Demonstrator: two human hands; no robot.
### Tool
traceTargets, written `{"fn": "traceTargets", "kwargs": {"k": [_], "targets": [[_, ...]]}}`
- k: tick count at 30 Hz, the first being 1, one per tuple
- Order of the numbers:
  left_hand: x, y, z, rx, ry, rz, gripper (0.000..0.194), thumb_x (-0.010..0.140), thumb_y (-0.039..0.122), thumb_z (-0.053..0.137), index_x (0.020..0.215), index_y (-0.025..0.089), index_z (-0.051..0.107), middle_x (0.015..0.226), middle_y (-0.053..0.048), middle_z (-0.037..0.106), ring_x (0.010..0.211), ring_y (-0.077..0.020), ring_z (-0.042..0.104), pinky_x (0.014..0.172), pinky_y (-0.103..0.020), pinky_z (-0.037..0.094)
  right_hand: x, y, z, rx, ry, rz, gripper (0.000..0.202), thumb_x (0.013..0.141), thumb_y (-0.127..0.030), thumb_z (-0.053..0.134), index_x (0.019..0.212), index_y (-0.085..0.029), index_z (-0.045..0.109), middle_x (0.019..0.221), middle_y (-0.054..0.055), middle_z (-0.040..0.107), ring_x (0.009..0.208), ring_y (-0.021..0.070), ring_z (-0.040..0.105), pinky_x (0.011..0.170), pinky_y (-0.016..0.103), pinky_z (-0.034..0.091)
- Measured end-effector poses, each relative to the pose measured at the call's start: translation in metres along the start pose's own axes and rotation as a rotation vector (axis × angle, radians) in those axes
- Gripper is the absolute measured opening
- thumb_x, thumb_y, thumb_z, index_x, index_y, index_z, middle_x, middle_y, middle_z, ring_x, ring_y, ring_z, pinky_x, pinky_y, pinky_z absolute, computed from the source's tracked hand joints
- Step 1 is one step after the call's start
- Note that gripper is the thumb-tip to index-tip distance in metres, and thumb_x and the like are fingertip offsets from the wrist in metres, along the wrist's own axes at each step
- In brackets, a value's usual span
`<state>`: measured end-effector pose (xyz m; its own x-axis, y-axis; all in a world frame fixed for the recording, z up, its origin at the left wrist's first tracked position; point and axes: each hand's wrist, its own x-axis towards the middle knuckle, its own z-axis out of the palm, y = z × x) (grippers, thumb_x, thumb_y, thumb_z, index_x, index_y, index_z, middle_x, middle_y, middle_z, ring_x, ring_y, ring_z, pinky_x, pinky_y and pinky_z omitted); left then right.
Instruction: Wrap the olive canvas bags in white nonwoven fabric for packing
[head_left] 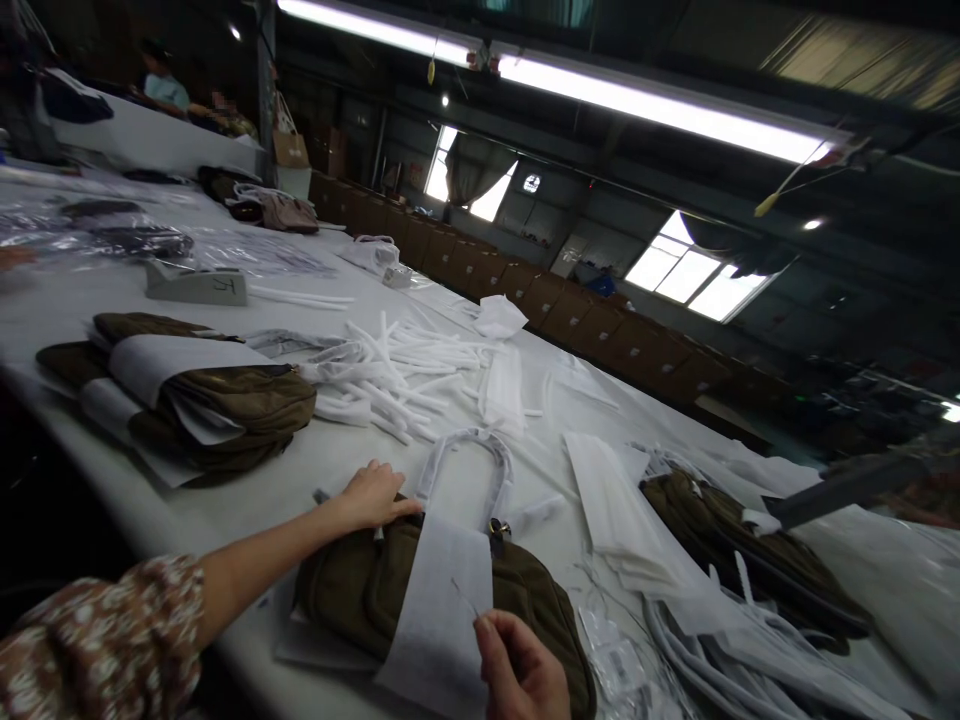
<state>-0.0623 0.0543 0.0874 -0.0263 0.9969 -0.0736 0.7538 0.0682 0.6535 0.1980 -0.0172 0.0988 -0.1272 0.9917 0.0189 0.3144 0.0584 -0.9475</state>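
Observation:
An olive-green handbag point(536, 595) lies in front of me, with a white paper strip point(442, 590) draped across its middle. Its handle point(501, 465), wrapped in white, arches up behind. My left hand point(375, 497) grips the bag's top edge left of the handle, thumb stretched toward the handle's base; its fingertips are partly hidden. Over the lower right of the paper strip, my right hand point(521, 665) pinches a thin dark string point(463, 597) between thumb and forefinger. The string's far end is too fine to follow.
More olive bags point(247, 405) with white paper are stacked left. White foam-like strips point(405, 375) pile up behind. White sheets point(615, 510), clear plastic tags point(619, 655) and another olive bag point(750, 550) lie right. A grey tape dispenser point(196, 285) stands back left. Other people point(165, 90) sit far left.

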Motion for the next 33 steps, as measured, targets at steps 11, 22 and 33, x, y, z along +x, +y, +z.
{"fn": "traceTargets", "kwargs": {"k": [11,22,33], "targets": [[0.074,-0.013,0.027,-0.316,-0.287,-0.038,0.027,0.089,0.039,0.058,0.085,0.012,0.061,0.079,0.001,0.062,0.069,-0.0132,0.060,0.062,-0.028,0.052,0.067,-0.010,0.059,-0.159,-0.060,-0.032,0.036,0.078,-0.051,0.056,0.074,-0.017,0.066,0.062,0.002,0.060,0.060,0.0170,0.054,0.056,0.024,0.042],[0.087,-0.018,0.033,-0.693,-0.310,-0.123,0.027,0.090,0.038,0.057,0.080,0.012,0.060,0.070,0.003,0.059,0.058,-0.0095,0.056,0.055,-0.024,0.049,0.103,-0.005,0.079,-0.486,-0.050,-0.115,0.027,0.083,-0.039,0.047,0.074,-0.022,0.064,0.072,0.003,0.069,0.067,0.0192,0.062,0.064,0.025,0.040],[0.106,-0.014,0.031,-0.928,-0.333,-0.163,0.027,0.091,0.039,0.053,0.084,0.014,0.058,0.067,0.002,0.061,0.052,-0.0087,0.055,0.048,-0.021,0.042,0.109,-0.007,0.083,-0.462,-0.012,-0.123,0.028,0.084,-0.040,0.046,0.074,-0.021,0.064,0.069,0.003,0.069,0.062,0.0183,0.061,0.061,0.025,0.040]]}}
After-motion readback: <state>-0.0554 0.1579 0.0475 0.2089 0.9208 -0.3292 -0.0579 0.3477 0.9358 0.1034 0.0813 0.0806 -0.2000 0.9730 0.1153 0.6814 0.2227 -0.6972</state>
